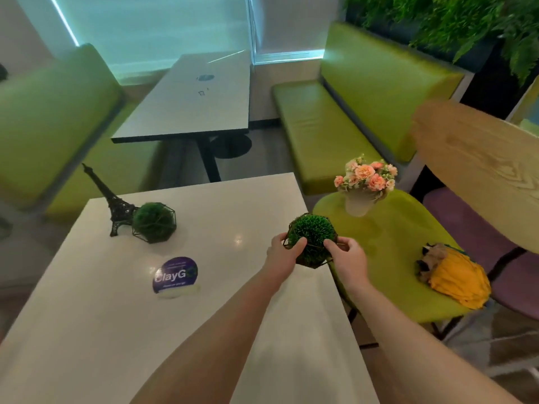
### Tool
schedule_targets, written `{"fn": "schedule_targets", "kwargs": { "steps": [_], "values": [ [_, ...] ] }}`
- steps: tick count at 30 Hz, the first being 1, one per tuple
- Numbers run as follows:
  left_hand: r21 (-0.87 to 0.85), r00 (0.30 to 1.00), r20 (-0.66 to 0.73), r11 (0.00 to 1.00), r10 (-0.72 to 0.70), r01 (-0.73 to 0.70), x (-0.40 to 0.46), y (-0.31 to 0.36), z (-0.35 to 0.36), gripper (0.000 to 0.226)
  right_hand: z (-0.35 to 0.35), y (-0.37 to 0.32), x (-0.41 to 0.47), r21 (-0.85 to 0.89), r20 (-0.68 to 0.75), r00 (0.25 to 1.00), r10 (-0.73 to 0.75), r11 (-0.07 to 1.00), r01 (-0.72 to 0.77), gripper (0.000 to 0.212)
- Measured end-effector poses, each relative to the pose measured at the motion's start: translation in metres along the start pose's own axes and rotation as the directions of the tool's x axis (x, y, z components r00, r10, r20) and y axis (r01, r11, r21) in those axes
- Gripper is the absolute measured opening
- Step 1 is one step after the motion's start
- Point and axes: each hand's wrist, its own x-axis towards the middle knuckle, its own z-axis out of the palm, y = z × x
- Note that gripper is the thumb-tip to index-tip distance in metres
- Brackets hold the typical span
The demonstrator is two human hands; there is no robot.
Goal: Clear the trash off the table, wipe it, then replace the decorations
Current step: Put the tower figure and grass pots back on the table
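Observation:
Both hands hold a green moss ball in a wire frame (313,239) above the right edge of the white table (204,301). My left hand (284,250) grips its left side and my right hand (345,256) grips its right side. On the table's far left stand a dark Eiffel Tower model (112,199) and a second moss ball in a wire frame (153,222). A round purple sticker (175,274) lies on the table near its middle. A white pot of pink flowers (364,185) stands on the green chair seat (393,258) to the right.
A yellow cloth (456,282) with a brownish bundle beside it lies on the green chair. A wooden chair back (481,170) rises at the right. Green benches (350,112) flank another table (198,97) behind. Plants hang at the top right.

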Motion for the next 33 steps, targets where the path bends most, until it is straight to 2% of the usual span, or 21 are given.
{"fn": "schedule_targets", "kwargs": {
  "steps": [3,7,10,12,17,23,26,33],
  "values": [
    [0.007,0.999,-0.049,1.000,0.010,-0.010,-0.008,-0.015,-0.049,0.099,0.042,-0.007,-0.019,-0.003,0.050,0.999,0.005,1.000,-0.005,0.036],
    [0.007,0.993,-0.112,1.000,0.030,-0.030,-0.015,-0.026,-0.102,0.075,0.088,-0.010,-0.034,-0.039,0.109,0.994,-0.019,0.999,0.023,0.038],
    [0.004,0.985,-0.168,1.000,0.028,-0.028,-0.011,-0.040,-0.136,0.069,0.120,-0.015,-0.043,-0.072,0.154,0.988,-0.022,0.997,0.034,0.036],
    [0.000,0.979,-0.200,0.999,0.043,-0.044,-0.007,-0.046,-0.153,0.072,0.139,-0.020,-0.043,-0.102,0.179,0.983,-0.029,0.994,0.047,0.035],
    [-0.002,0.951,-0.307,0.999,0.032,-0.035,0.012,-0.059,-0.181,0.101,0.184,-0.026,-0.028,-0.135,0.232,0.973,-0.023,0.989,0.056,0.031],
    [0.063,0.921,-0.390,0.998,0.015,0.011,0.042,-0.054,-0.205,0.068,0.230,-0.032,0.001,-0.150,0.285,0.957,-0.049,0.984,0.095,0.034],
    [0.122,0.910,-0.415,0.992,0.013,0.042,0.052,-0.056,-0.215,0.065,0.250,-0.035,0.014,-0.178,0.318,0.946,-0.061,0.976,0.123,0.032],
    [0.246,0.905,-0.414,0.969,0.094,0.012,0.079,-0.063,-0.250,0.059,0.290,-0.037,0.039,-0.210,0.335,0.941,-0.049,0.970,0.125,0.034]
  ]
}}
